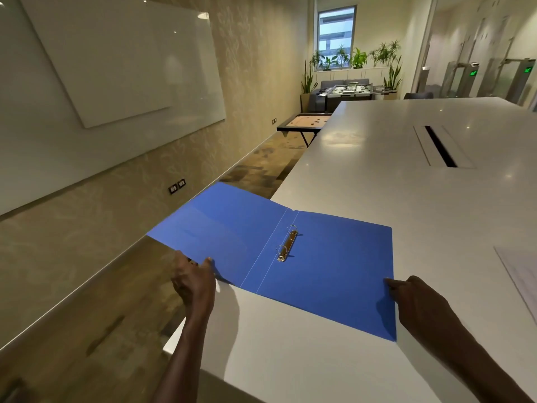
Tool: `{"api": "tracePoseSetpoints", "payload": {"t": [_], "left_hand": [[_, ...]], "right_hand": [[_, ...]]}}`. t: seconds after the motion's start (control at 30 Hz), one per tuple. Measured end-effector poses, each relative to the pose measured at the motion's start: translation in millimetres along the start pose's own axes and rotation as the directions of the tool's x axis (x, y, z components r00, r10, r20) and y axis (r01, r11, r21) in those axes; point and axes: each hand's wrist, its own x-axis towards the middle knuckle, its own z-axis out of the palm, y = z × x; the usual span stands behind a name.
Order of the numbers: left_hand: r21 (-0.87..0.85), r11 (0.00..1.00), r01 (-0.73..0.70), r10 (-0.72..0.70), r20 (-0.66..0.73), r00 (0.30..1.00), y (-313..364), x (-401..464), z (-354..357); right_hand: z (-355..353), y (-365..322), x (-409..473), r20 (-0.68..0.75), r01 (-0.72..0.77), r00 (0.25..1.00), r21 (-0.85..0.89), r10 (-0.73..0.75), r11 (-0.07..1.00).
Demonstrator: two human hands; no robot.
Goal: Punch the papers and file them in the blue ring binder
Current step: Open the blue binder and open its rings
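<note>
The blue ring binder (pixel 325 271) lies open on the white table (pixel 392 184), its left cover hanging past the table's left edge. Its metal two-ring mechanism (pixel 287 243) sits shut beside the spine. My left hand (pixel 193 279) pinches the near edge of the overhanging left cover. My right hand (pixel 412 298) grips the near right edge of the right cover. A sheet of white paper (pixel 520 274) lies on the table at the far right, partly cut off by the frame. No hole punch is in view.
The table has a cable slot (pixel 440 145) in its middle. Left of the table is carpeted floor, a wall with a glass whiteboard (pixel 116 68), and a low game board (pixel 305 122) farther back. A foosball table and plants stand at the room's far end.
</note>
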Motion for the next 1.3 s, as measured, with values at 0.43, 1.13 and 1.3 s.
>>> {"api": "tracePoseSetpoints", "payload": {"t": [0.43,1.13,1.3], "left_hand": [[0.373,0.915,0.153,-0.213,0.126,0.969,-3.8,1.9,13.3],[-0.112,0.935,-0.337,0.337,0.582,0.74,40.6,-14.5,74.1],[-0.165,0.932,-0.322,0.345,0.675,0.652,39.9,-10.6,81.1]], "right_hand": [[5.8,6.3,2.7,0.001,0.022,1.0,-0.103,-0.022,0.994],[48.3,-132.2,81.9,0.04,0.158,0.983,0.335,-0.182,0.929],[73.2,-157.1,96.0,0.081,0.007,0.995,0.537,-0.06,0.844]]}}
